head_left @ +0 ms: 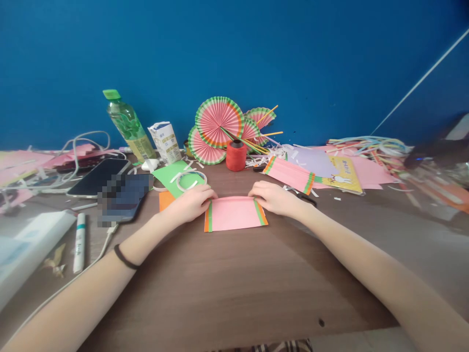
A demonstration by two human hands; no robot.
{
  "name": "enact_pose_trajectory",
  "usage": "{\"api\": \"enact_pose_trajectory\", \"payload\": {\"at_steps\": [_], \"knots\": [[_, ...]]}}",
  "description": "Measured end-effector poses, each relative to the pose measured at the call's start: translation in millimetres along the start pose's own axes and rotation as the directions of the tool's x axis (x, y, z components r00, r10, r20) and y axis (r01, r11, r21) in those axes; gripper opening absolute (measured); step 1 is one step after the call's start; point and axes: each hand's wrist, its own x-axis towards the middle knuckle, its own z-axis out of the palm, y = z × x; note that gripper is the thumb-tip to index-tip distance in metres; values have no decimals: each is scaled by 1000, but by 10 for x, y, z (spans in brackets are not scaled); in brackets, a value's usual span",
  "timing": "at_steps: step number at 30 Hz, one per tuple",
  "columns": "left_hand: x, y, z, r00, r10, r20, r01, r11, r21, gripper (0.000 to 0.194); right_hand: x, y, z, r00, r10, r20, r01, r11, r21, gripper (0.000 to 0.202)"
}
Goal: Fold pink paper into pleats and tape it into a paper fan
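Observation:
A pink sheet of paper with orange and green strips along its two short sides lies on the brown table in front of me. My left hand pinches its far left corner, fingers closed. At the far right corner, my right hand has its fingers closed on the same sheet. The far edge between the hands looks slightly raised or folded. A second pink pleated paper with green and orange ends rests beyond my right hand, partly over black-handled scissors. Close to my left hand are a tape roll and green paper.
Several pink folded-paper fans stand against the blue wall behind a red thread spool. A green bottle, a carton, phones, a cable and a marker occupy the left. A yellow packet and paper strips lie right.

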Motion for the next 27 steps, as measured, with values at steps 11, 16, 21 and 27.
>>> {"api": "enact_pose_trajectory", "payload": {"at_steps": [11, 16, 21, 27], "knots": [[-7, -28, 41, 1000, 5, -11, -5, 1000, 16, 24, -8, -19, -12, 997, 62, 51, -60, 997, -46, 24], [-6, -30, 39, 1000, 13, -13, -13, 1000, 12, 25, -18, -24, -28, 997, 48, 60, -45, 997, -58, 25], [-7, -13, 32, 999, 28, -34, -28, 1000, 14, 25, -14, -19, -12, 998, 29, 54, -25, 997, -73, 25], [-7, -34, 57, 999, 35, -36, -33, 999, 43, 23, -5, -6, 26, 999, -4, 43, 9, 994, -111, 23]]}}
